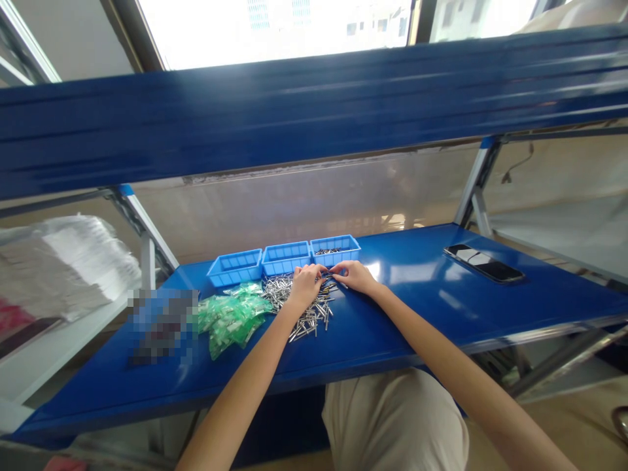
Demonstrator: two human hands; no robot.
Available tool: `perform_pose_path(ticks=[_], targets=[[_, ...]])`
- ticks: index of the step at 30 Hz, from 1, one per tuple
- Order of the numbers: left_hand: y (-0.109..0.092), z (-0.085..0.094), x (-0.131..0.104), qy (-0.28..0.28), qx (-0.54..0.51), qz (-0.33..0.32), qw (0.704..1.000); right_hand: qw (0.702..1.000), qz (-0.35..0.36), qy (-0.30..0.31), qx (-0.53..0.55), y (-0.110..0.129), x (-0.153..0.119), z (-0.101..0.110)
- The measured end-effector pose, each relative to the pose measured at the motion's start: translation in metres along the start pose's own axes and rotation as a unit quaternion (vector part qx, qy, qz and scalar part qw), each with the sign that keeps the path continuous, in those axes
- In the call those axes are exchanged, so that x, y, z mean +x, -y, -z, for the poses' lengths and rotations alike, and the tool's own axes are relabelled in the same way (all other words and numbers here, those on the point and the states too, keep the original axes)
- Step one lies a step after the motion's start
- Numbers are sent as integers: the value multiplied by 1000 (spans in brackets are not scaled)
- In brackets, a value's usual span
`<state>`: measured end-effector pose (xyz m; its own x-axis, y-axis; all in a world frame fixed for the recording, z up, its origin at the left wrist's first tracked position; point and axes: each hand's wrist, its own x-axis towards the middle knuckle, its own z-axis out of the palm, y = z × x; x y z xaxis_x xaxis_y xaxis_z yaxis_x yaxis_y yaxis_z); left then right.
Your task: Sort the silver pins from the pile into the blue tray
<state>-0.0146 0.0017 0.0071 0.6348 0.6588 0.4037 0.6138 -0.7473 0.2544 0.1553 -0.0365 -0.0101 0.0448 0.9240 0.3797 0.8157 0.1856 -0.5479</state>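
My left hand (307, 284) is over the pile of thin metal pins (309, 324), its thumb and index finger pinched near the right side of the pile. Close beside it, my right hand (357, 277) has its fingertips pressed together, almost meeting the left fingertips. Whatever lies between the fingers is too small to make out. Behind the hands stand three blue trays in a row; the right tray (335, 247) holds some dark, thin pieces. No contents show in the left tray (235, 267) or the middle tray (286, 258). Green plastic packets (235, 317) lie left of the pins.
A phone (485, 263) lies on the right of the blue table (417, 327). At the left of the table is a pixelated dark object (164, 326). A blue beam (314, 104) crosses above, with metal supports at both sides.
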Motion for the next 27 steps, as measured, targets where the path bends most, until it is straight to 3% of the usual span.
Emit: perform_pose_path(ticks=[7, 12, 22, 27], targets=[[0, 2, 0, -10, -3, 33, 999, 994, -12, -29, 103, 2, 4, 0], [2, 0, 1, -67, -24, 66, 995, 975, -6, -24, 220, 7, 7, 0], [-3, 5, 1, -100, -52, 38, 993, 955, -10, 8, 296, 11, 5, 1], [-2, 4, 3, -76, -95, 20, 992, 947, -16, 20, 321, 14, 3, 1]])
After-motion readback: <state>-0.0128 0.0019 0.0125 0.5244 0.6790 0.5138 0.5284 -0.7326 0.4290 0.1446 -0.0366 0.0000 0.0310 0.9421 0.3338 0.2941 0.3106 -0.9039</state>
